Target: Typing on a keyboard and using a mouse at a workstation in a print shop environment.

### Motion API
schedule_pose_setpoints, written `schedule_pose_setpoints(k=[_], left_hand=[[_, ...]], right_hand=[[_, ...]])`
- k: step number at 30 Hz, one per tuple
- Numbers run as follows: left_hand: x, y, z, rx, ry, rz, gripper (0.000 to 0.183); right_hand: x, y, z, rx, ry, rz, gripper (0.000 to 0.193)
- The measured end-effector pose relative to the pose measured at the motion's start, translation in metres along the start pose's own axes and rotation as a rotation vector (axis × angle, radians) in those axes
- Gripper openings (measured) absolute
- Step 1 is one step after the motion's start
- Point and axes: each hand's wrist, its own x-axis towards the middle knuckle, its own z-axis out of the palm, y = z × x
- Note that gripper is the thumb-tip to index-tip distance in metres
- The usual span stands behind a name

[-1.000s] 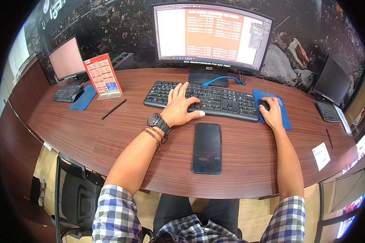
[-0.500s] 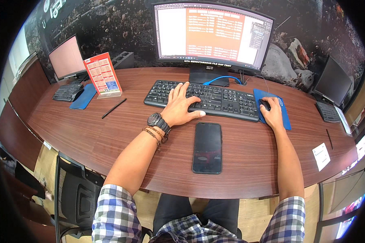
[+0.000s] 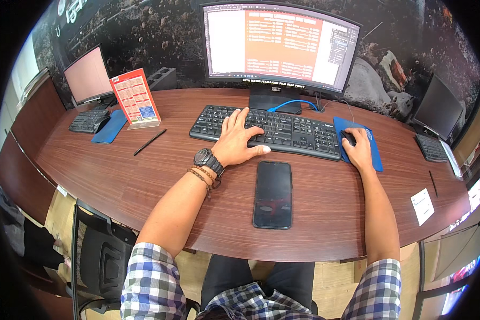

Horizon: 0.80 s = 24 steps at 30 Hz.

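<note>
My left hand (image 3: 234,141) lies spread over the left part of a black keyboard (image 3: 298,130), fingers stretched on the keys and thumb near its front edge. On that wrist are a black watch (image 3: 208,160) and beaded bracelets (image 3: 200,173). My right hand (image 3: 360,149) is curved over a dark computer mouse (image 3: 348,138) on a blue mouse pad (image 3: 375,157); the palm side is hidden. Behind the keyboard a curved monitor (image 3: 280,45) shows an orange page with white text lines. A black phone (image 3: 272,194) lies flat between my forearms.
To the left stand a red price-list stand (image 3: 135,98), a black pen (image 3: 150,142), and a second monitor (image 3: 86,74) with its keyboard (image 3: 89,121). Another monitor (image 3: 437,106), a white card (image 3: 422,206) and a thin dark stick (image 3: 433,183) are on the right. A mesh chair (image 3: 104,256) stands lower left.
Both my hands stay in place. At the far left edge, a person in dark clothing beside the desk has shifted slightly.
</note>
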Motion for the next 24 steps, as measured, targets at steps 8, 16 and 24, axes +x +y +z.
schedule_pose_setpoints(k=[8, 16, 24], left_hand=[[-0.0009, -0.0009, 0.0001, 0.004, 0.002, -0.001, 0.060], [-0.0005, -0.0031, 0.0023, -0.037, 0.024, 0.011, 0.064], [-0.0003, -0.0038, 0.0026, -0.035, 0.023, 0.017, 0.065]], right_hand=[[-0.0001, -0.0032, -0.0006, -0.003, 0.001, 0.007, 0.032], [-0.0007, -0.0062, -0.0031, -0.004, 0.007, 0.006, 0.032], [-0.0001, -0.0036, -0.0016, 0.001, 0.002, 0.002, 0.031]])
